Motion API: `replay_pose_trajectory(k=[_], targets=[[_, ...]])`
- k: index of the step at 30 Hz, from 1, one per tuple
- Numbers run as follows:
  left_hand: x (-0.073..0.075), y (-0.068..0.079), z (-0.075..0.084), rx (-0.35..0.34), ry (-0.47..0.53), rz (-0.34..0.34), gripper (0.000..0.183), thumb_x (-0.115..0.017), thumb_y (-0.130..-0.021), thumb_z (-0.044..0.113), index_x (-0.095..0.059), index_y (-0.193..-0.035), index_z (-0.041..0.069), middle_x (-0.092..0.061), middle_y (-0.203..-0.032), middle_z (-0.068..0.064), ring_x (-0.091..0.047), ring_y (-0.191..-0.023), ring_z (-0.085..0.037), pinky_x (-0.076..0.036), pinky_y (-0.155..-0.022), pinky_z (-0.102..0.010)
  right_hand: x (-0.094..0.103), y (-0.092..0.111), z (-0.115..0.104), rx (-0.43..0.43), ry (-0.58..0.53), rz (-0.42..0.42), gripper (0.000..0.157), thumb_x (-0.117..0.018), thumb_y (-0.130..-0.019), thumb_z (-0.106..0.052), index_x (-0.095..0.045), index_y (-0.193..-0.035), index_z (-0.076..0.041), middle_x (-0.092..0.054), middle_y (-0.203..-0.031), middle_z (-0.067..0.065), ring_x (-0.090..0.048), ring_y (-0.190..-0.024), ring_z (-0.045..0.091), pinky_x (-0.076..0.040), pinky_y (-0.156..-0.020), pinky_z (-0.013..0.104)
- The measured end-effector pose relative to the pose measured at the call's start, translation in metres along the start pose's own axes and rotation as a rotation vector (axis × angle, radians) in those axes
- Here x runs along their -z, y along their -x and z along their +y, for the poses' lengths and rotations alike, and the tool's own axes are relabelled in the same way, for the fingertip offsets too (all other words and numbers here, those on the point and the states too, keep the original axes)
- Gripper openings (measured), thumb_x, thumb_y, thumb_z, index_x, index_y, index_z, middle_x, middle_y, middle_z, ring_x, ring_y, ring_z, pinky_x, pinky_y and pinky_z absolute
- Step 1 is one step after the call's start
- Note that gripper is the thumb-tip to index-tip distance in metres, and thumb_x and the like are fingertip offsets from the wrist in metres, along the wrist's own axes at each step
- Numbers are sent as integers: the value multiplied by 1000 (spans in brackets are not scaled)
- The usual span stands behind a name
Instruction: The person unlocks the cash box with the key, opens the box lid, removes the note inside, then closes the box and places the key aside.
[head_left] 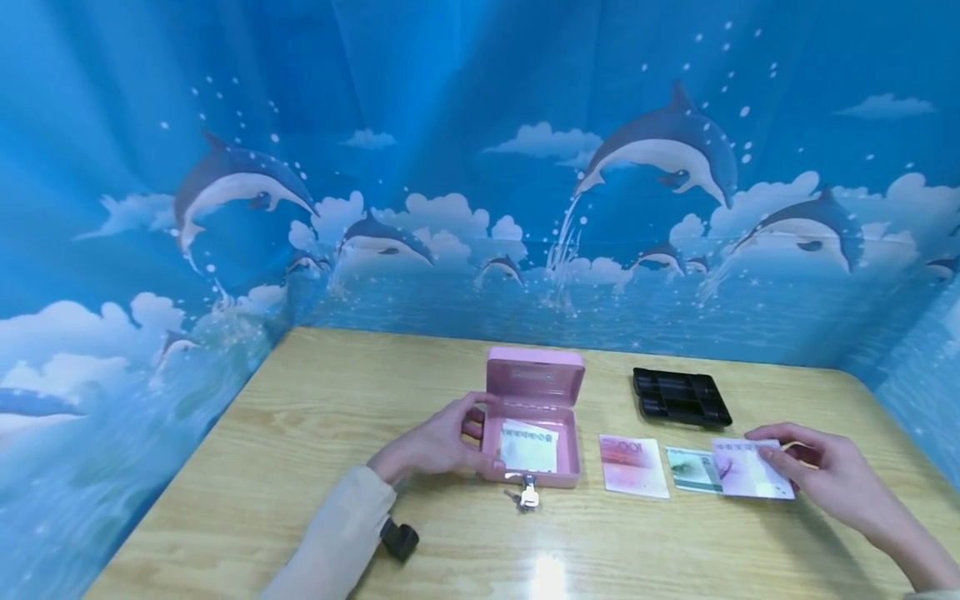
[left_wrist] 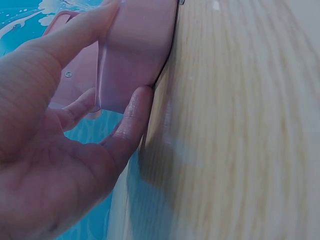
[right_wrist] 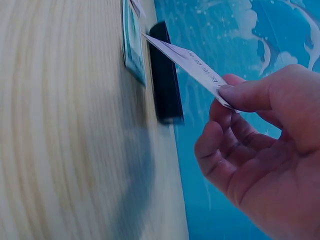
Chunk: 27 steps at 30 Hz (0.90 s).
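Observation:
In the head view a small pink cash box (head_left: 536, 382) stands with its lid raised and pale banknotes (head_left: 529, 452) inside. My left hand (head_left: 438, 442) grips its left side, thumb by the front corner and fingers toward the back. Keys (head_left: 528, 497) hang from the front lock. Between thumb and fingers, my right hand (head_left: 821, 471) pinches a purple banknote (head_left: 742, 471). The right wrist view shows that note (right_wrist: 192, 67) tilted and raised off the table. Just left of it, partly covered in the head view, lies a green banknote (head_left: 688, 468).
A pink-red banknote (head_left: 633, 467) lies between the box and the green note. Behind the notes sits a black compartment tray (head_left: 678, 398). The wooden table (head_left: 337, 375) meets a blue dolphin-print curtain (head_left: 465, 167) at the back and sides.

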<state>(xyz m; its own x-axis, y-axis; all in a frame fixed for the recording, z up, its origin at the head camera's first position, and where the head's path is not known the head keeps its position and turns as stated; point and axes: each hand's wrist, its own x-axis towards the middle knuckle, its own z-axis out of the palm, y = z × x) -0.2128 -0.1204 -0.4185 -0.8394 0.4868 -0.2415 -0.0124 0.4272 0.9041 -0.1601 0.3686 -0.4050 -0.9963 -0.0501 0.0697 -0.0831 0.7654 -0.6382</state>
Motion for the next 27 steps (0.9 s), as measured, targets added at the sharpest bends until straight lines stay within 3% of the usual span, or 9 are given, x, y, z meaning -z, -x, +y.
replay_pose_trajectory(k=[6,14,19,27], targets=[[1,-1,0,2,2,-6,93,-92,-76,28,-39,-152,27,-55,-133,-8,-58,-117,-22,-54,-102,-41,6,-3,16,-48,29,-18,28,-60,-104,-24,-69,-120,-4,-59,-75,-9,-45,-59,8,-40,-46,28],[1,-2,-1,-11,-6,-2,94,-91,-76,27,-38,-153,26,-55,-134,-9,-58,-118,-23,-54,-103,-42,7,-8,28,-13,138,-20,22,-63,-102,-20,-72,-116,-6,-63,-75,-6,-50,-62,4,-39,-50,26],[1,-1,-1,-4,-8,1,93,-91,-76,28,-38,-153,27,-54,-134,-8,-58,-118,-23,-54,-103,-42,9,-16,34,-5,214,-60,20,-67,-98,-16,-74,-114,-7,-71,-87,-1,-53,-68,-2,-40,-55,23],[1,-1,-1,-6,-18,-3,93,-91,-76,28,-38,-153,27,-54,-134,-8,-57,-118,-23,-53,-103,-43,8,-25,38,81,318,-96,15,-75,-89,-11,-77,-104,-10,-68,-84,-1,-47,-68,-6,-40,-59,21]])
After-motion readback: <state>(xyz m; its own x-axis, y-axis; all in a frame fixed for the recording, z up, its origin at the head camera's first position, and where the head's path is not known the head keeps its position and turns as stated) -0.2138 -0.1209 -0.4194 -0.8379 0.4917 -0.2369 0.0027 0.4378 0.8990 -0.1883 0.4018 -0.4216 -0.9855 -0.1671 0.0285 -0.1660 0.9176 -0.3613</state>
